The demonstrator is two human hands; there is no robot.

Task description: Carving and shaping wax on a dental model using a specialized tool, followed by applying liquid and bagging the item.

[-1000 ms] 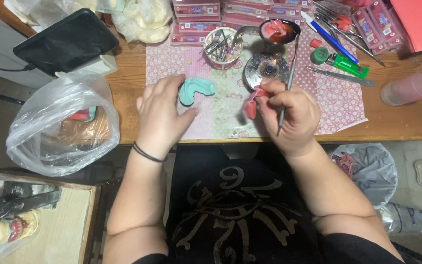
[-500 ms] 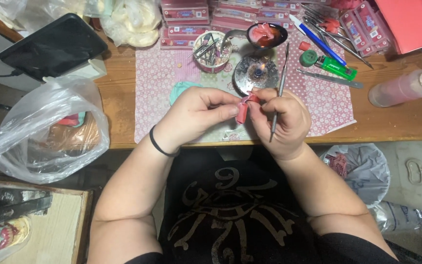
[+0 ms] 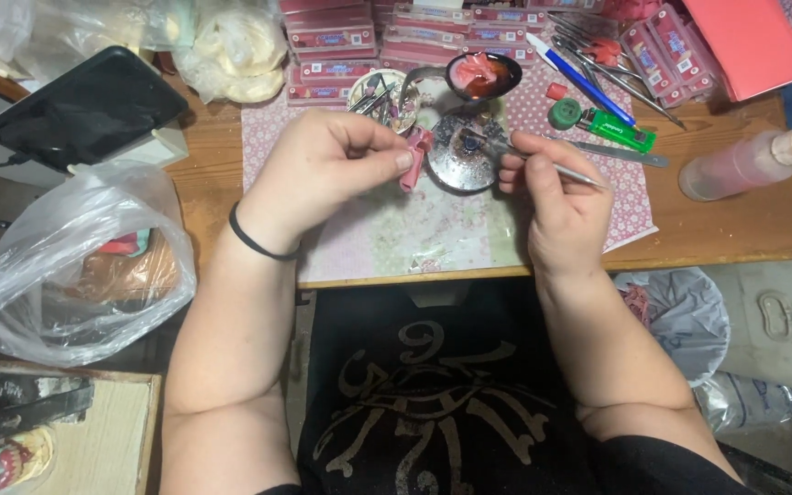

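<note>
My left hand [image 3: 327,170] pinches a small pink piece [image 3: 413,158] between thumb and fingers, above a patterned mat [image 3: 414,229]. My right hand [image 3: 556,197] holds a thin metal tool [image 3: 543,165] like a pen, its tip reaching onto a round, dark stained dish [image 3: 463,158] just right of the pink piece. A black band sits on my left wrist.
A dark bowl with pink material [image 3: 480,75] and a cup of tools [image 3: 387,96] stand behind the dish. Stacked pink boxes [image 3: 336,41], a green lighter [image 3: 611,126], a pinkish bottle [image 3: 744,163], a black tablet [image 3: 84,105] and a clear plastic bag [image 3: 75,266] surround the mat.
My hands have separated. The left took the pink piece up and to the left; the right swung the tool's tip over to the round dish. The teal piece is hidden now.
</note>
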